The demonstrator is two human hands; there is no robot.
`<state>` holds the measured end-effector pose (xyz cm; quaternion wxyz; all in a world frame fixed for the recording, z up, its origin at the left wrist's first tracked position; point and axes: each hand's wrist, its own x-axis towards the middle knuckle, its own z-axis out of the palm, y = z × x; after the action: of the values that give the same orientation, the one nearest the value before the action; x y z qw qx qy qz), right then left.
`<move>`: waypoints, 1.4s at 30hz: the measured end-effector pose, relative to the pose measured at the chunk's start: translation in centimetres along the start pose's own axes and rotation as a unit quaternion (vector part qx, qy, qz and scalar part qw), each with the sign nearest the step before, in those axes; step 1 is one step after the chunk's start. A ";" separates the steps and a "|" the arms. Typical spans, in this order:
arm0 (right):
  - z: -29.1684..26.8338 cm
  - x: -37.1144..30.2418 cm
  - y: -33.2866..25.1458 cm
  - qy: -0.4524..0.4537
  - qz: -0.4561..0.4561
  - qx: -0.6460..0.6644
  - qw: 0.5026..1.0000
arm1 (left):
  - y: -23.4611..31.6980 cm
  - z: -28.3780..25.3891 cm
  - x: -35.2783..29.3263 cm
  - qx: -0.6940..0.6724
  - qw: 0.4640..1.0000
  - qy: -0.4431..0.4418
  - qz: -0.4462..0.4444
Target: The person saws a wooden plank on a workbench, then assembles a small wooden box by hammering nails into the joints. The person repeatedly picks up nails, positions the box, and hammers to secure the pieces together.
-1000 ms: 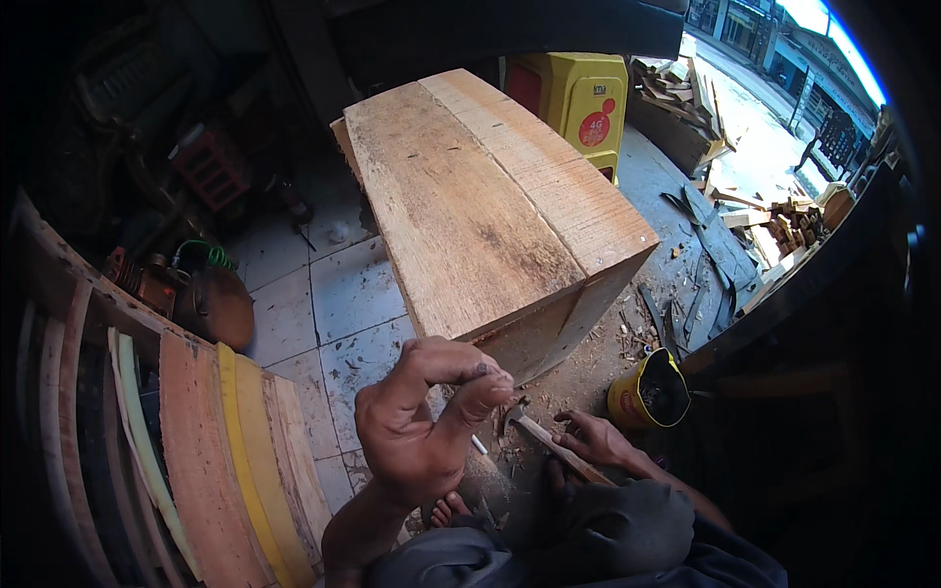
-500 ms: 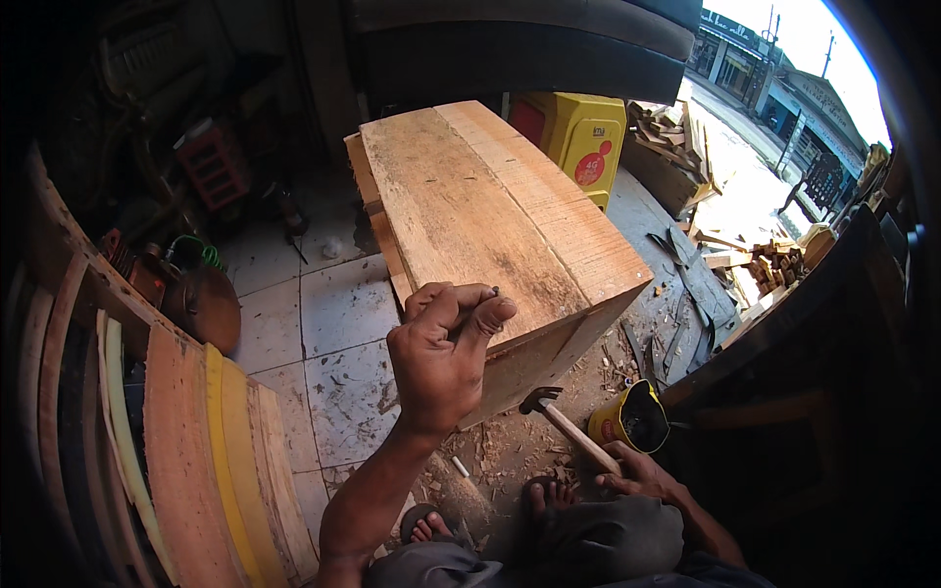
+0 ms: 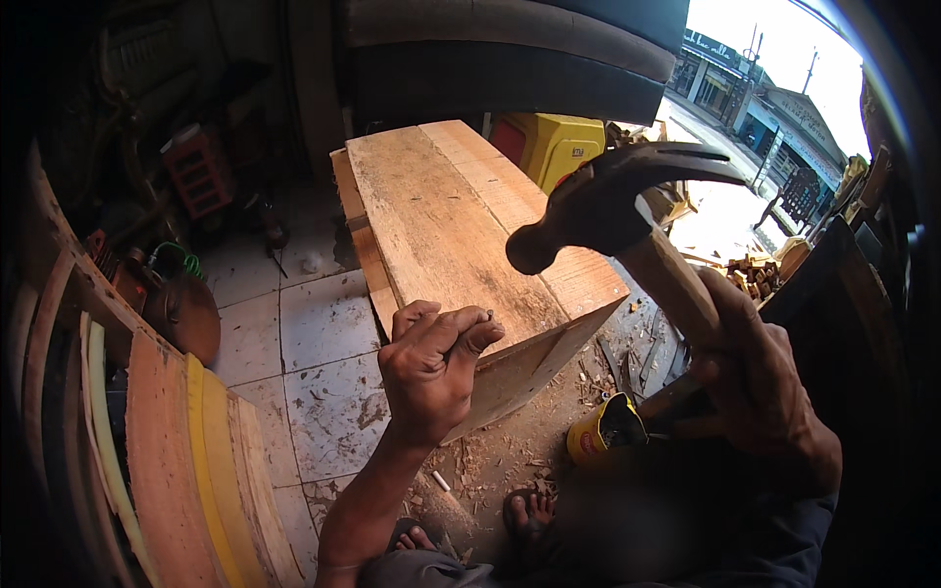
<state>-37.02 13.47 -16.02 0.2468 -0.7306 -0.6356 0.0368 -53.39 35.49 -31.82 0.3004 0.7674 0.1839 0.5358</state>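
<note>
A big box of pale planks [image 3: 451,225] stands on the tiled floor in front of me. My left hand [image 3: 431,367] is at its near top edge, thumb and forefinger pinching a small nail [image 3: 483,317] against the wood. My right hand [image 3: 760,392] grips the wooden handle of a claw hammer [image 3: 613,206], lifted high to the right; its dark head hangs above the box's near right corner.
A yellow tin [image 3: 603,439] sits on the floor by my sandalled feet among wood chips. Curved wooden boards [image 3: 167,470] lean at the left, next to a brown round vessel [image 3: 181,309]. A yellow crate [image 3: 554,147] stands behind the box. A dark sofa-like frame [image 3: 510,49] spans the back.
My right hand has picked the hammer up off the floor and raised it above the box. My left hand has moved with the nail up to the box's near edge.
</note>
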 end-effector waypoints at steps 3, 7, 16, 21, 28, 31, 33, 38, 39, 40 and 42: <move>-0.6 1.1 -1.3 -0.058 0.027 -0.058 0.996 | 0.4 0.9 0.2 -0.035 0.999 -0.002 0.010; -0.5 1.1 -1.2 0.003 0.026 -0.022 0.999 | 0.3 0.9 0.4 -0.026 0.999 0.003 0.036; -0.3 1.3 -2.2 -0.016 0.091 -0.018 0.996 | -1.2 0.5 0.0 -0.039 0.996 -0.018 0.083; -0.1 1.2 -1.9 -0.004 0.045 -0.031 0.999 | -3.2 1.3 -0.8 -0.012 0.991 0.087 0.102; -0.6 0.0 -2.4 0.080 0.090 0.040 0.992 | -2.8 2.4 -1.0 -0.080 0.986 0.127 0.071; 0.4 0.4 -1.4 -0.089 0.057 -0.074 0.992 | -2.8 2.3 -1.0 -0.056 0.987 0.133 0.076; 0.3 0.4 -2.0 0.043 0.093 -0.008 0.995 | -2.7 2.0 -0.9 -0.047 0.988 0.127 0.076; 1.1 -0.9 -0.8 0.167 -0.006 0.183 0.969 | -2.7 1.9 -0.8 -0.066 0.985 0.140 0.075; 0.6 -1.0 -2.2 0.026 0.069 0.042 0.996 | -2.2 2.6 -0.6 -0.087 0.983 0.144 0.074; 0.2 -1.0 -4.0 -0.135 0.112 -0.111 0.978 | -1.8 3.4 -0.5 -0.108 0.980 0.155 0.070; -0.1 -0.3 -3.1 -0.078 0.106 -0.096 0.987 | -2.4 2.3 -0.7 -0.071 0.981 0.163 0.080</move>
<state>-39.88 13.38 -14.72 0.1204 -0.8091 -0.5723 0.0583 -51.41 36.27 -34.45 0.2764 0.6588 0.1294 0.6876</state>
